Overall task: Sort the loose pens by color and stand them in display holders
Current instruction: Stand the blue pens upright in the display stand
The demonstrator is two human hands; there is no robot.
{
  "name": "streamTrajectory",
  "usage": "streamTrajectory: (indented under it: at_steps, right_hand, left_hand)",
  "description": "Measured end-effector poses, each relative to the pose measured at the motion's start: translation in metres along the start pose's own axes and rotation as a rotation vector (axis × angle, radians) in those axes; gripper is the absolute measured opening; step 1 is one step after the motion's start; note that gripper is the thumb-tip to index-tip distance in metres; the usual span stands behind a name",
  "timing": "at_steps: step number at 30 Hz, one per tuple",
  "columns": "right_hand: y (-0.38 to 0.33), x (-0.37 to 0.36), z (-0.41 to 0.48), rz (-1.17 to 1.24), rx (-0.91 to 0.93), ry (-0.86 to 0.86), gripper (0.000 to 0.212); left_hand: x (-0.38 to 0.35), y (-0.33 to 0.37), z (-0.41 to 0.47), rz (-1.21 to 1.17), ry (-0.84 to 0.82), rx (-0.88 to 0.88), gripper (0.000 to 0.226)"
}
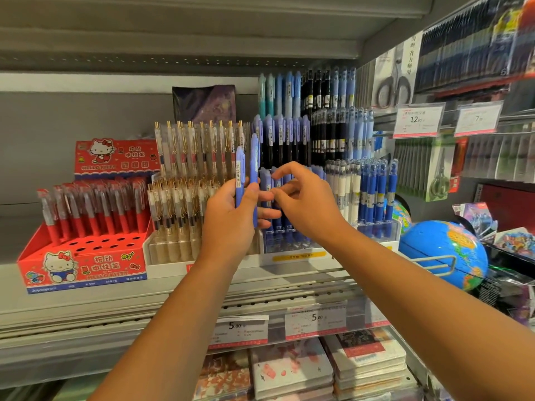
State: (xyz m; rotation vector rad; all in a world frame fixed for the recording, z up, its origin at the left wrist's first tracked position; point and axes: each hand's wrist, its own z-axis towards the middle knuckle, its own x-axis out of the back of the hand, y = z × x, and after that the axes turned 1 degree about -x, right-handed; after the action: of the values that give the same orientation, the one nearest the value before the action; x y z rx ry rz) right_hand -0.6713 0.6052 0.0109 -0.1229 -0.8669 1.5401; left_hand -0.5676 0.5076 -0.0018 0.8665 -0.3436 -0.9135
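Note:
My left hand [231, 215] grips two periwinkle-blue pens [254, 160] upright, in front of the tiered clear display holder [292, 244] on the shelf. The holder's rows carry purple-blue, black, light blue and teal pens. My right hand [304, 198] hovers just right of the left, fingers curled, thumb and fingertips close together beside the pens of the holder's lowest row; I cannot tell whether it pinches one. To the right stand dark blue capped pens [373, 192].
A red Hello Kitty box [84, 264] of red pens sits at the left. Clear pens with gold clips [185, 192] fill the holder beside it. A globe [443, 250] stands at right. Price tags line the shelf edge, with notebooks below.

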Motion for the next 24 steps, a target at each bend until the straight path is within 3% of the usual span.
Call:
streamTrajectory:
  at_steps: [3,8,14,21,24]
  right_hand:
    - [-0.004,0.002,-0.003,-0.034,0.041,0.043,0.02]
    - [-0.021,0.009,0.002,0.355,-0.081,0.081,0.021]
    - [-0.028,0.012,0.001,0.429,-0.119,0.108,0.027]
    - [-0.029,0.018,0.003,0.599,-0.148,0.216,0.027]
    - [-0.023,0.021,0.007,0.567,-0.16,0.267,0.028]
  left_hand:
    - [0.001,0.0,0.0,0.022,-0.041,0.006,0.013]
    - [0.001,-0.001,0.0,0.034,-0.123,0.026,0.016]
    - [0.0,-0.003,-0.001,0.055,-0.224,0.057,0.02]
    - [0.0,-0.006,0.002,0.098,-0.079,0.01,0.016]
    - [0.001,-0.007,0.004,0.154,-0.014,-0.03,0.016]
